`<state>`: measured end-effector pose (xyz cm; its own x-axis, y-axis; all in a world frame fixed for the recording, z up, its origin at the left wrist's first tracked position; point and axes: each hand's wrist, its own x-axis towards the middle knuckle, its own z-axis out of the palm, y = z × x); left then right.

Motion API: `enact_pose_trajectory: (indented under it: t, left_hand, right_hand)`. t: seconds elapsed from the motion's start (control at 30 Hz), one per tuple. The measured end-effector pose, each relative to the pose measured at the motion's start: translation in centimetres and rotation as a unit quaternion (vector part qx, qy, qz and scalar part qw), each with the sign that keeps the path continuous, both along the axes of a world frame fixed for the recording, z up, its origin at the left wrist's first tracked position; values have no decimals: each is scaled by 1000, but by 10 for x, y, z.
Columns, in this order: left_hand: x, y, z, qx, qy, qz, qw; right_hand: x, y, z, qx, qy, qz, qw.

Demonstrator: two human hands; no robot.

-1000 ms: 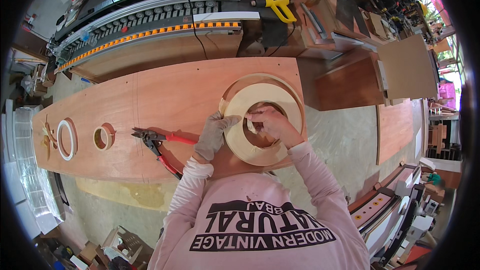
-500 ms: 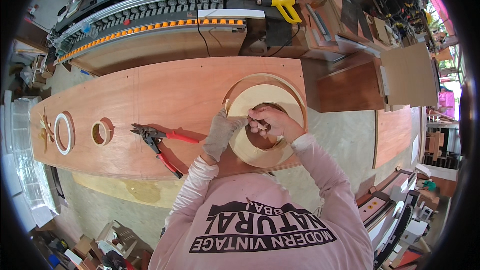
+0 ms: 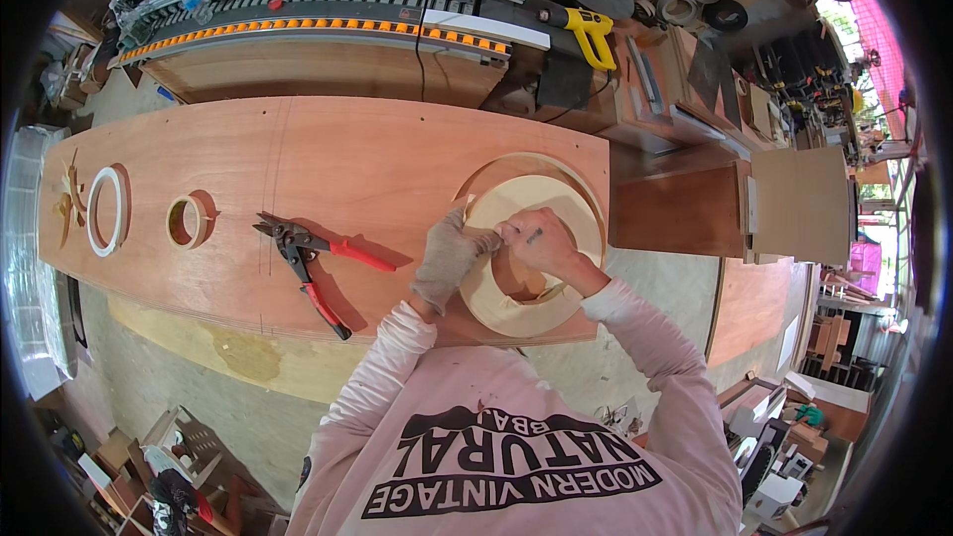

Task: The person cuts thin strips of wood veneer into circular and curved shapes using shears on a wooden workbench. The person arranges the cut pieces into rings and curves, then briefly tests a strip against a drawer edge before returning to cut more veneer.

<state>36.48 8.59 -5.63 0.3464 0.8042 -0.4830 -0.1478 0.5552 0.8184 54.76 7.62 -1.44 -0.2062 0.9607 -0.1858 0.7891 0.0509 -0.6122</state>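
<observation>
A wide, flat roll of cream banding strip point(image 3: 488, 303) lies at the right end of a plywood board point(image 3: 357, 154). One loose turn of the strip point(image 3: 556, 163) curves around its far side. My left hand point(image 3: 447, 260), in a grey glove, is closed over the roll's left side, its thumb at the inner edge. Bare and curled, my right hand point(image 3: 541, 240) is over the central hole, with its fingertips meeting the left thumb. Whatever is pinched there is hidden. To the left, red-handled snips point(image 3: 296, 243) rest on the board with their handles spread.
Further left on the board are a small tan roll point(image 3: 204, 223), a white ring point(image 3: 94, 213) and thin strip scraps point(image 3: 69, 203). Beyond the board stands a long machine with orange rollers point(image 3: 318, 30), a yellow heat gun point(image 3: 593, 40) beside it. A cardboard sheet point(image 3: 799, 203) stands at right.
My right hand has turned knuckles-up and moved slightly right, hiding the fingertips that showed before. My left hand keeps its hold. The whole view has shifted a little.
</observation>
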Motion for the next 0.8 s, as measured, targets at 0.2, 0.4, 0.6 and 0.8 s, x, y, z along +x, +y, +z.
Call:
enact_pose_trajectory:
  t: [0.2, 0.4, 0.6, 0.8]
  left_hand:
    - [2, 0, -3, 24, 8, -2, 1000]
    - [5, 3, -3, 34, 2, 2, 999]
    - [4, 4, -5, 4, 36, -41, 999]
    - [-9, -14, 21, 200, 215, 39, 955]
  right_hand:
    - [-4, 0, 6, 0, -120, 54, 991]
    - [1, 12, 17, -56, -88, 62, 993]
    - [35, 22, 43, -300, 190, -158, 922]
    - [99, -26, 51, -67, 51, -185, 979]
